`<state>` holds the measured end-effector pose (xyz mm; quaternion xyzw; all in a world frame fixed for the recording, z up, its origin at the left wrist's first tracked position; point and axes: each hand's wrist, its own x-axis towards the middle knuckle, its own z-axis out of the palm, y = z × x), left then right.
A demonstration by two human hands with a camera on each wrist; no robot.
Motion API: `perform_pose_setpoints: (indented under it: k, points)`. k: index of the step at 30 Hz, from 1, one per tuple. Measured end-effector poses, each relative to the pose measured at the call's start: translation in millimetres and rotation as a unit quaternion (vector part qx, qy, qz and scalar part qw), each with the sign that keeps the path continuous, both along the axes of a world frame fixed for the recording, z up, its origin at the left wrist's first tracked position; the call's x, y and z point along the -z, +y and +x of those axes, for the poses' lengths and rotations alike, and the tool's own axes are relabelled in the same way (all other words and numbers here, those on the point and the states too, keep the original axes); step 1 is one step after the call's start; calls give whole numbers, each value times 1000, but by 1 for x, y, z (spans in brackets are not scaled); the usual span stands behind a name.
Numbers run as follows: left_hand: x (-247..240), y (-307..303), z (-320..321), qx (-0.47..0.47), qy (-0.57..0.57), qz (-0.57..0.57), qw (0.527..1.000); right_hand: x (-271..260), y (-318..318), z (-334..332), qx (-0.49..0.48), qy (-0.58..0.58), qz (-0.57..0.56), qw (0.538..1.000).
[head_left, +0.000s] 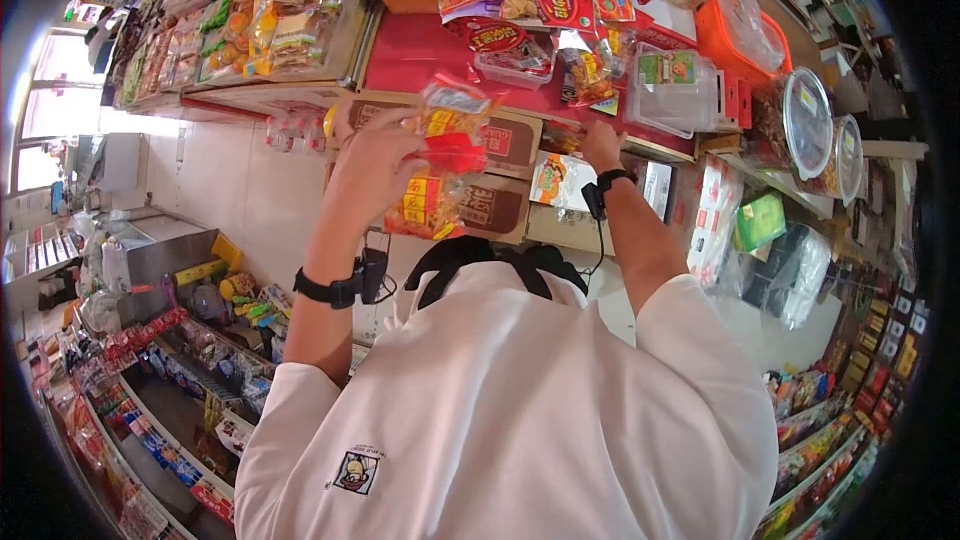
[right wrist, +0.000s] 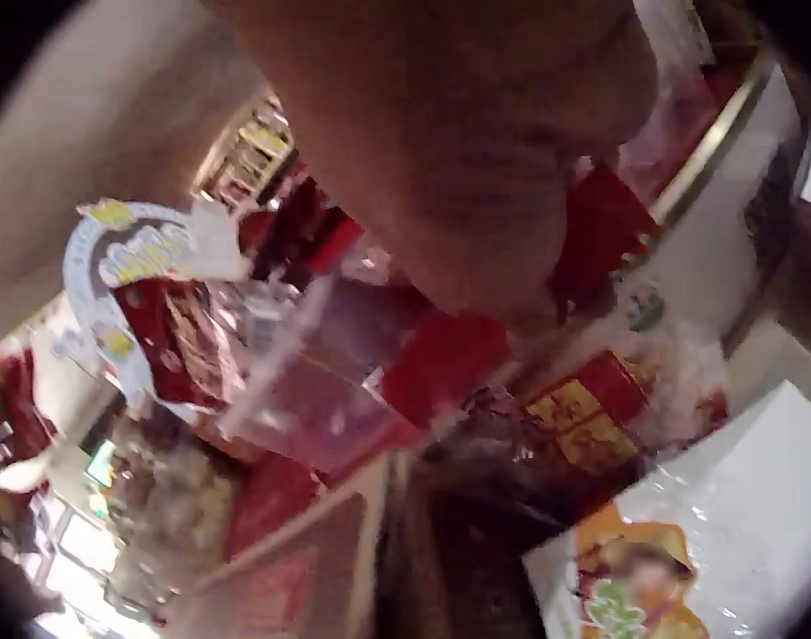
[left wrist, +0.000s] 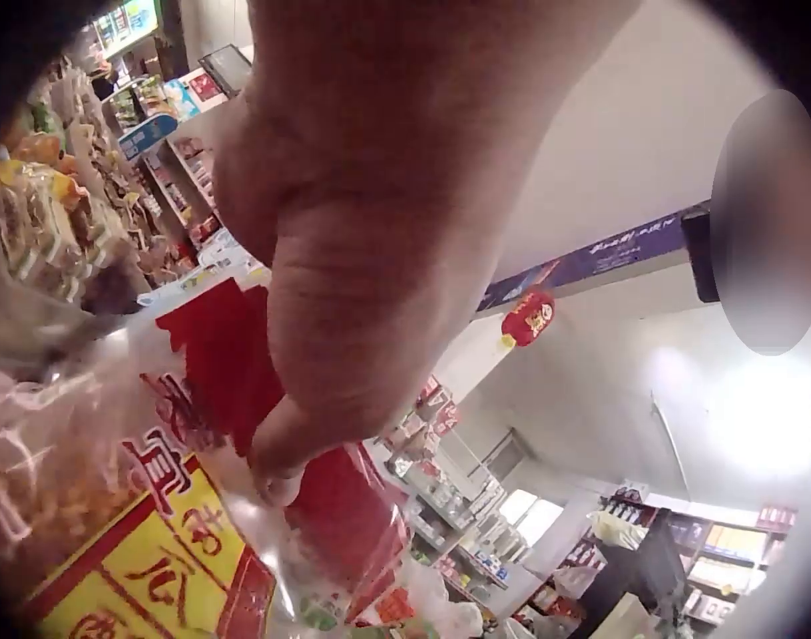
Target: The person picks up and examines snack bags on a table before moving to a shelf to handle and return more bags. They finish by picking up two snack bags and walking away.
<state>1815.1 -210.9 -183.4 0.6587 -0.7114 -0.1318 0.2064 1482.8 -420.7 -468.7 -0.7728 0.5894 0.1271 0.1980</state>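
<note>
The left hand (head_left: 372, 172) grips clear snack bags with red tops and yellow labels; one bag (head_left: 455, 110) stands above the fingers and another (head_left: 428, 204) hangs below. In the left wrist view, thumb and fingers of that hand (left wrist: 359, 280) pinch the red top of a bag (left wrist: 153, 553). The right hand (head_left: 603, 148) is at the red counter's (head_left: 400, 55) front edge. Seen from the right wrist, this hand (right wrist: 472, 160) pinches the red top of a similar bag (right wrist: 585, 413), blurred, beside a white box (right wrist: 725, 519); its fingertips are partly hidden.
Red snack packets (head_left: 565, 0) and a clear plastic tub (head_left: 670, 90) lie on the counter. An orange basket (head_left: 728, 40) and lidded jars (head_left: 807, 125) stand to the right. Cardboard boxes (head_left: 495, 208) are below the counter edge, with packed food (head_left: 270, 25) at the upper left.
</note>
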Motion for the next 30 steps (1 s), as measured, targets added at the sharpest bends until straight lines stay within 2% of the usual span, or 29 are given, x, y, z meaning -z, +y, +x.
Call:
perform_pose_setpoints:
  k: [1,4,5,6,8,9,10,12,13,14,15,16,18,19,21,22,24,25,26,28,30]
  points:
    - [-2,7,-2,6,1,0,1000,-4,3,-7,6,1,0,1000]
    - [-6,18,-2,27,-59,-15,998,-37,-2,-24,-10,-235,-99,967]
    - [-2,21,-1,46,-44,13,998,-60,-3,-32,-67,-228,-91,967]
    - [2,21,-3,67,-29,40,997,-90,-2,-33,-65,-224,-98,967]
    - [6,17,-13,101,-9,25,994,-139,1,-34,0,-286,36,958]
    - [6,15,-20,130,11,19,991,-157,4,-36,-12,-339,42,940]
    - [3,12,-31,135,11,14,991,-172,5,-36,-10,-338,36,941]
    - [-2,7,-60,77,34,116,990,-199,13,-29,-50,-409,21,911]
    - [-2,2,-68,88,69,140,984,-219,21,-23,-47,-408,21,911]
    - [1,1,-73,91,69,140,984,-242,30,-16,-60,-359,4,931]
    - [8,-2,-78,139,59,154,976,-254,39,-9,-73,-308,-14,948]
    - [14,-4,-83,188,49,168,966,-255,50,-1,-69,-308,-16,949]
    - [14,-4,-95,200,68,139,967,-254,72,10,-121,-318,-123,932]
    - [9,-4,-102,202,29,145,968,-252,83,15,-117,-315,-125,934]
    - [5,-3,-111,207,-9,150,967,-247,96,19,-146,-293,-271,905]
    - [5,-1,-112,199,-16,189,961,-250,93,15,-145,-293,-272,905]
    - [5,3,-116,185,-22,231,955,-257,87,8,20,-331,-299,895]
    - [5,5,-118,189,-29,233,953,-258,82,7,26,-358,-324,875]
    - [5,6,-118,195,-37,236,951,-257,82,6,27,-361,-322,875]
    - [3,6,-124,176,-48,215,960,-256,85,3,-198,-313,-254,894]
    - [0,5,-130,160,-59,191,967,-250,104,11,-220,-337,-231,886]
